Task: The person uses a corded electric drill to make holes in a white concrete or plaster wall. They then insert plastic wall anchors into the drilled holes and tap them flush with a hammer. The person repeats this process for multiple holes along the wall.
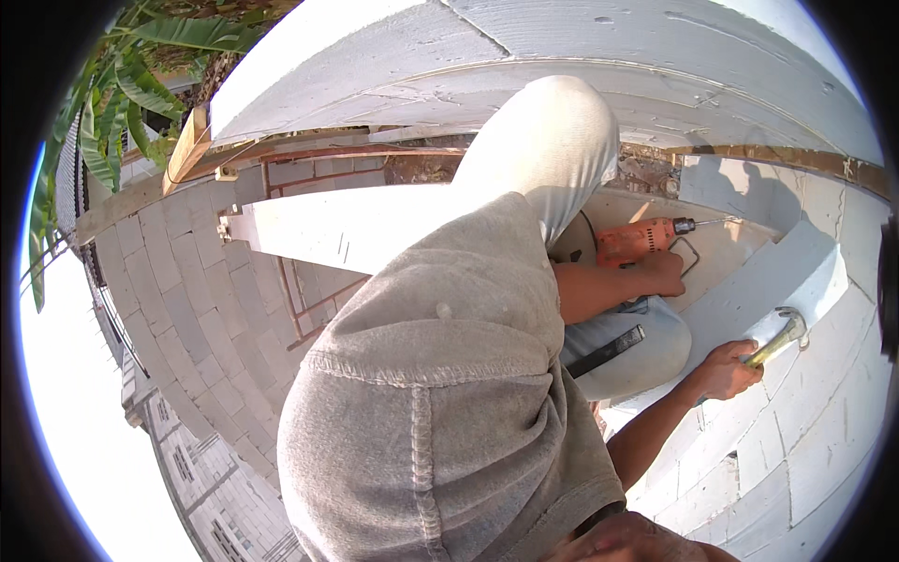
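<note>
My right hand [730, 372] is closed around the yellowish handle of a claw hammer [792, 328]; its metal head lies over the edge of a tilted pale block [763, 286]. My left hand [663, 273] is closed beside an orange power drill [637, 244], around a bent metal loop [694, 255] whose attachment I cannot make out. The drill lies on its side, its black chuck and long bit pointing right. A dark flat strip [604, 352] lies across my lower thigh. My grey sleeve and shoulder hide much of the middle.
A pale block wall [599, 42] curves overhead, with more blockwork [805, 403] at right. A long white plank-like piece [328, 220] extends left. Reddish metal framing [284, 281] stands below it, before grey blockwork [178, 281]. A wooden post end [187, 150] and banana leaves [140, 84] are at upper left.
</note>
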`<control>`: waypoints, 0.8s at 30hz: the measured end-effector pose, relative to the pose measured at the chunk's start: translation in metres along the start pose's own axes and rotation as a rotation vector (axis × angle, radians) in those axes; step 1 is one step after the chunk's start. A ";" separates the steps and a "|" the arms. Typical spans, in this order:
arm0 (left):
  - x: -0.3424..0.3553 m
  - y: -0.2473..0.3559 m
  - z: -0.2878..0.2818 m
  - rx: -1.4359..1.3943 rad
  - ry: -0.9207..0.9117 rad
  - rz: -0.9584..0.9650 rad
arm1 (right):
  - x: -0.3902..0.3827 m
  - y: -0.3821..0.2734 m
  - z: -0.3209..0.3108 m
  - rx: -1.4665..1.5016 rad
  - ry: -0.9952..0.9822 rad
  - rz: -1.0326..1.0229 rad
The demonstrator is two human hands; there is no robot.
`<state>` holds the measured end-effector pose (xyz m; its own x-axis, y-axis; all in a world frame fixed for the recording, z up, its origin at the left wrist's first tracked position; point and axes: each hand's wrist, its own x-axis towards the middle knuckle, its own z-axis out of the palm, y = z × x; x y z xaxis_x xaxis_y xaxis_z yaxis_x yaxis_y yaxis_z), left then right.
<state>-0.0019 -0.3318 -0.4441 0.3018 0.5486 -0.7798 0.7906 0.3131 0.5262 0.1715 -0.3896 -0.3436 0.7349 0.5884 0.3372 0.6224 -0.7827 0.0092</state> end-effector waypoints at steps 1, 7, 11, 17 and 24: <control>-0.011 0.027 -0.020 -0.117 0.094 0.084 | 0.012 0.007 -0.005 0.009 0.003 0.032; -0.062 0.053 -0.112 -0.210 0.266 0.248 | 0.026 0.011 -0.013 -0.009 -0.128 0.073; -0.135 0.060 -0.162 -0.412 0.443 0.415 | 0.028 0.013 -0.006 -0.046 -0.177 0.013; -0.309 -0.019 -0.284 -0.649 0.499 0.617 | 0.045 0.010 -0.002 -0.077 -0.124 0.074; -0.322 -0.309 -0.153 -1.323 1.338 -0.560 | 0.041 0.014 0.001 -0.083 -0.138 0.035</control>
<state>-0.4249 -0.4861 -0.3037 -0.8303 0.1351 -0.5407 -0.3820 0.5684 0.7287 0.2106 -0.3766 -0.3303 0.7896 0.5781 0.2058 0.5753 -0.8141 0.0794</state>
